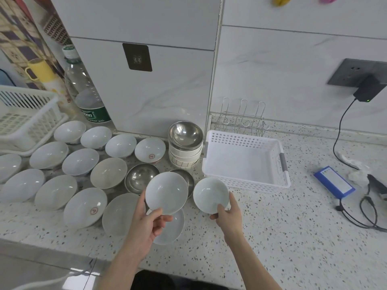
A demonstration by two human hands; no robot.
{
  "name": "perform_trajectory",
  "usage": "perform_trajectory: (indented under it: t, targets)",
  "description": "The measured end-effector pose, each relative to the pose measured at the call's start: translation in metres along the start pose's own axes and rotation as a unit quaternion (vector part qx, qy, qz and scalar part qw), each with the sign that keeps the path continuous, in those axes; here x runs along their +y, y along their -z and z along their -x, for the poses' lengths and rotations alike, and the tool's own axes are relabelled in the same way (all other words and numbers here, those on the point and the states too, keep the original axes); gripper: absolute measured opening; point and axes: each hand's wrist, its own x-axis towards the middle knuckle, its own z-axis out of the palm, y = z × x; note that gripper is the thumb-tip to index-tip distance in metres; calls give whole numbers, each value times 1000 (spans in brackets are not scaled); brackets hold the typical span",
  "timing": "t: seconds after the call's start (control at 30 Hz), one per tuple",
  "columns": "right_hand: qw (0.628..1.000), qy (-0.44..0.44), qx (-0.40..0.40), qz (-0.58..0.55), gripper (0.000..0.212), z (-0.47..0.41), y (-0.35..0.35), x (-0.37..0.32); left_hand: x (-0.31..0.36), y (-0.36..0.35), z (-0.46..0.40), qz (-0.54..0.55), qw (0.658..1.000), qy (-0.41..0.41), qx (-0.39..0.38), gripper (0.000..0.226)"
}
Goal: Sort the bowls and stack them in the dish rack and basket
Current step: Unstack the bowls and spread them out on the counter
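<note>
My left hand (pixel 144 223) grips a pale white bowl (pixel 166 192) by its near rim, lifted above the counter. My right hand (pixel 228 214) holds a smaller white bowl (pixel 210 194) by its near edge, just in front of the white perforated basket (pixel 278 181). Several white bowls (pixel 80 161) lie spread over the counter to the left. A steel bowl (pixel 139 177) sits among them, and another steel bowl (pixel 185 133) tops a stack of small bowls (pixel 184 158). A white dish rack (pixel 27 114) stands at the far left. A small wire rack (pixel 243 120) stands behind the basket.
A large water bottle (pixel 85 91) stands against the wall behind the bowls. A blue battery pack (pixel 334 182) with cables and a plugged charger (pixel 369 88) lie at the right. The speckled counter's front edge runs across the bottom left.
</note>
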Motion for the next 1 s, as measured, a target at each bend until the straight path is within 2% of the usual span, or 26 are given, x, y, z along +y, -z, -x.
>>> perform_trajectory:
  t: [0.17,0.23,0.3,0.4,0.47,0.57,0.67,0.83,1.0]
  targets:
    - [1000,-12,-14,-19,59,0,3,3,-3,2,4,-17,1000,8,-6,68]
    - [999,-44,-20,-19,65,1,7,4,-4,2,6,-31,999,13,-20,68]
    - [998,-66,-1,-3,61,6,12,5,-6,0,10,-51,997,21,-44,70]
    - [998,-29,43,41,37,18,19,11,-9,-4,17,-93,991,37,-88,71]
    - [999,0,27,36,28,28,22,14,-12,-9,22,-121,985,54,-112,71]
    - [998,32,-52,24,26,44,26,17,-21,-20,30,-165,977,64,-119,74]
    - [992,80,-96,27,26,54,30,21,-31,-27,38,-183,973,74,-121,74]
    - [984,106,-90,116,8,57,35,30,-41,-34,42,-222,963,90,-124,73]
    - [977,90,-85,174,22,55,39,41,-56,-39,49,-287,948,72,-117,75]
